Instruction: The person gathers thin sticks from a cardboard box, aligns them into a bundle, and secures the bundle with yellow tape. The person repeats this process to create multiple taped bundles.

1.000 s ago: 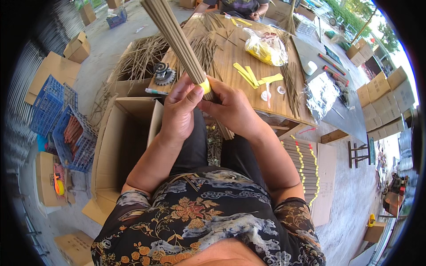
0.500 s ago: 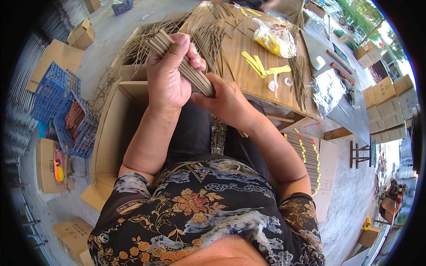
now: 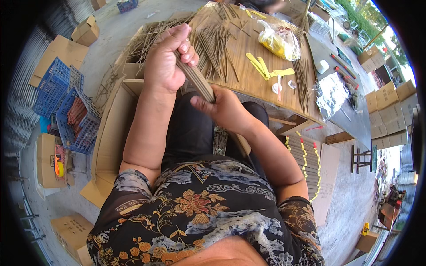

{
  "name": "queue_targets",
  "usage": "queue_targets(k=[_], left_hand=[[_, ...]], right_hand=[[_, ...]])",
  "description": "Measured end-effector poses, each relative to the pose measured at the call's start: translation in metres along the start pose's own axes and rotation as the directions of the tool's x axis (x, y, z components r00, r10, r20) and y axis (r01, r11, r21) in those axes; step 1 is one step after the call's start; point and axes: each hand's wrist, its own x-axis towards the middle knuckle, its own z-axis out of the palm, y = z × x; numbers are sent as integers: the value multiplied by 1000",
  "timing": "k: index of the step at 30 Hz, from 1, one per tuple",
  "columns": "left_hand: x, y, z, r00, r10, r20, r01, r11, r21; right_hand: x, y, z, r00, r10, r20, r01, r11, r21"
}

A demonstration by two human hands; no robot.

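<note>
Squeezing the stick bundle [image 3: 196, 79], the left hand [image 3: 165, 60] and right hand [image 3: 227, 110] have fingers wrapped round it. Probably light, stiff, snappable; hold the middle.

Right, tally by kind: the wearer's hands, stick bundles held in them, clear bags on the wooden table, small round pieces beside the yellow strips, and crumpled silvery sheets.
Hands: 2 (left hand, right hand)
Held stick bundle: 1
Clear bag: 1
Small round pieces: 2 (white piece, clear piece)
Crumpled silvery sheet: 1
Total: 7
</note>
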Motion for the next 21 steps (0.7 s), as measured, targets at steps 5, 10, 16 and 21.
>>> queue_targets(k=[5, 10, 16, 21], left_hand=[[5, 0, 1, 1000, -6, -8, 7, 999, 37], [7, -6, -1, 999, 30, -42, -27, 998, 60], [13, -1, -1, 990, -119, 79, 117, 993, 36], [17, -11, 3, 997, -32, -68, 35, 998, 51]], right_hand=[[-5, -10, -1, 985, 153, 80, -159, 984, 84], [-5, -7, 1, 998, 0, -56, -8, 991, -130], [-13, -19, -14, 867, 272, 418, -475, 704, 527], [-10, -12, -16, 896, 295, 333, -423, 796, 433]])
